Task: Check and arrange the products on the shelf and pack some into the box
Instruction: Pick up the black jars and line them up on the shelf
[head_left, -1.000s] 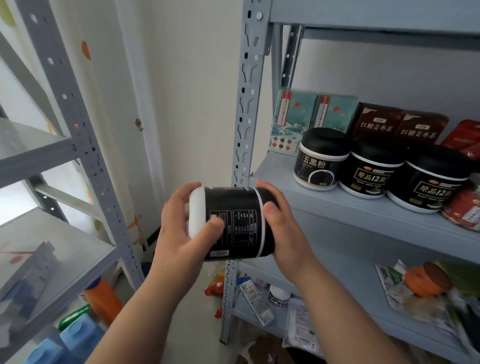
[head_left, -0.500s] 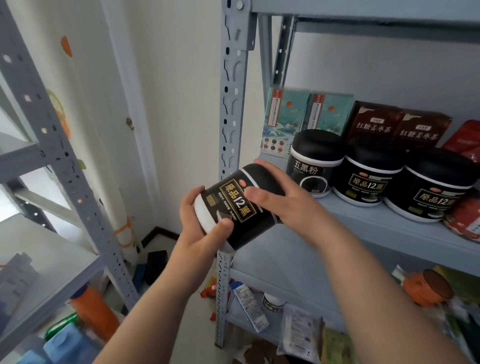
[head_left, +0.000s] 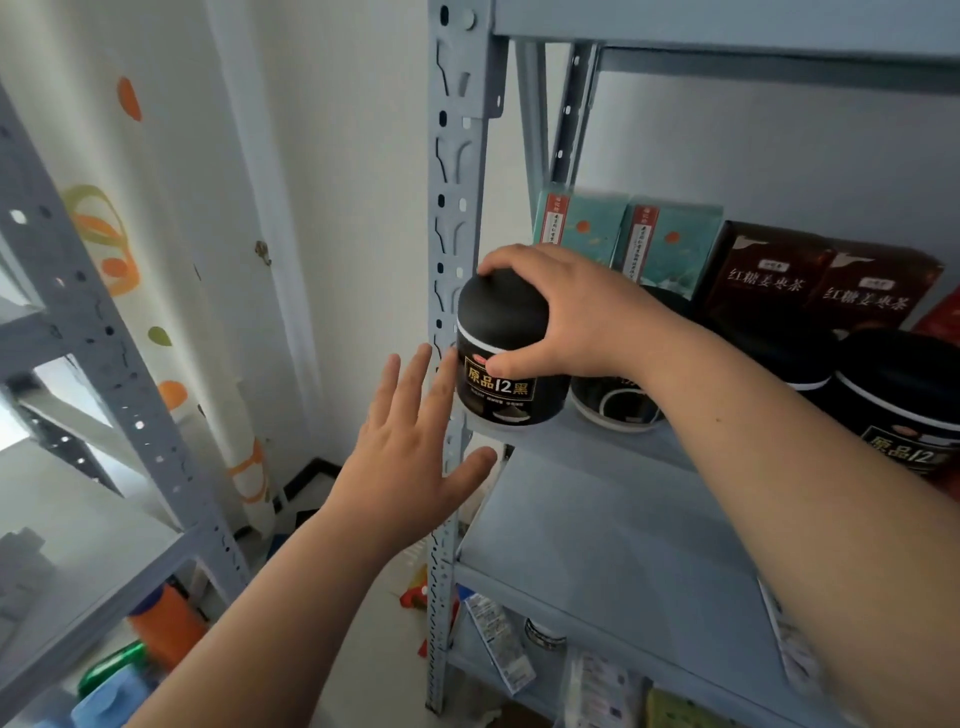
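A black jar (head_left: 501, 364) with a gold label and black lid stands upright at the front left corner of the grey shelf (head_left: 582, 447). My right hand (head_left: 566, 317) grips its lid from above and the right. My left hand (head_left: 410, 457) hovers open with spread fingers just left of the jar, in front of the shelf post (head_left: 457, 208), holding nothing. More black jars (head_left: 904, 410) line the shelf to the right, partly hidden by my right arm.
Teal boxes (head_left: 670, 244) and dark brown packets (head_left: 821, 280) stand at the back of the shelf. A lower shelf (head_left: 597, 577) holds small packets and a tin. A second grey rack (head_left: 93, 322) stands at left, with orange and blue bottles (head_left: 161, 629) on the floor.
The jar went from tilted between both hands to upright on the shelf's left corner. My left hand let go and opened beside it; my right hand moved onto the lid.
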